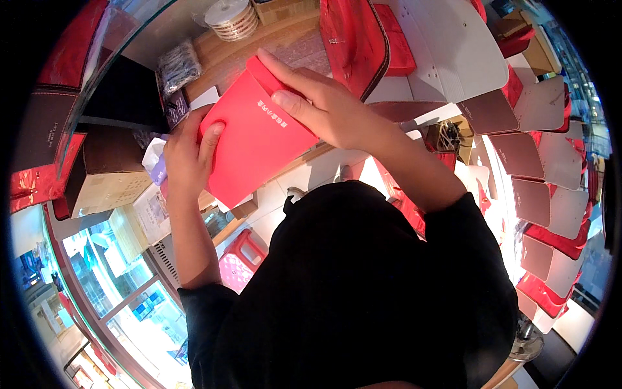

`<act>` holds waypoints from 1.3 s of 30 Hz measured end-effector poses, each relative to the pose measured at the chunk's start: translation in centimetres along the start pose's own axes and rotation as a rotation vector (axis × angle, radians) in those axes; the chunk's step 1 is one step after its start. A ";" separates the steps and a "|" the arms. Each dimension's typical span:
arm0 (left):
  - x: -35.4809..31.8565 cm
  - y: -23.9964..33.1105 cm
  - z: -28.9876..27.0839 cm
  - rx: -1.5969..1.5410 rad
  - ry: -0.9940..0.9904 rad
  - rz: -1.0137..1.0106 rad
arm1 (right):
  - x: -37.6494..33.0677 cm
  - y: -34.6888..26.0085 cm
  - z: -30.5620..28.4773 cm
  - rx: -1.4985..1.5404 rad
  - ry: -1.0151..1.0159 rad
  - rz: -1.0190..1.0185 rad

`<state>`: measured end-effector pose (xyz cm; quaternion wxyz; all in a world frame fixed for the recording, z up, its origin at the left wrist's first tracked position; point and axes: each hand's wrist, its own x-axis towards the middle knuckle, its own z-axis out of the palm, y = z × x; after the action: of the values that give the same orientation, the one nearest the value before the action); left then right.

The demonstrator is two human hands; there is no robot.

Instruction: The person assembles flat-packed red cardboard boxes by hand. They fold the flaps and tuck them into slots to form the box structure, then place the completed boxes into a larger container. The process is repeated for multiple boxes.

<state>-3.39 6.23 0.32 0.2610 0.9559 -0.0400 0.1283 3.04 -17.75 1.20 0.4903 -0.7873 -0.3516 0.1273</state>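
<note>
A flat red cardboard piece (249, 146) with a folded strip along its upper right edge and white print on its face is held up in front of me, tilted. My left hand (188, 152) grips its left edge, thumb on the front face and the fingers behind it. Along the upper right side my right hand (324, 107) is closed on the same piece, its thumb lying on the red face near the fold and its index finger stretched along the strip. The back of the piece is hidden from view.
Behind the cardboard lies a wooden tabletop (259, 48) with ribbon spools (231, 18) and a clear plastic packet (179, 66). Red-lined boxes with open lids (453, 48) stand at the right, with several more stacked beyond. At left are a brown carton (110, 188) and a red stool (246, 249).
</note>
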 end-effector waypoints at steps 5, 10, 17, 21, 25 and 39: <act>0.0 0.0 0.3 0.043 -0.035 -0.046 | 0.1 1.5 1.3 0.166 0.131 -0.074; -0.1 0.1 0.5 0.048 -0.025 0.000 | 0.1 1.1 1.8 0.411 0.198 -0.061; -0.5 0.2 0.6 0.042 -0.015 -0.006 | -0.1 0.8 1.4 0.275 0.108 -0.083; -0.8 0.2 0.8 0.068 0.008 0.009 | -1.2 0.1 2.2 0.059 0.080 -0.103; -1.1 0.7 0.9 0.109 -0.010 -0.012 | -1.0 1.1 2.4 0.055 0.027 -0.113; -0.6 1.7 0.8 0.189 -0.051 0.012 | -0.7 2.4 4.0 0.327 0.133 0.021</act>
<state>-4.04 4.32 0.30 0.1677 0.9790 -0.0403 0.1086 1.43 -16.14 -2.90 0.6327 -0.7073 -0.2849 0.1355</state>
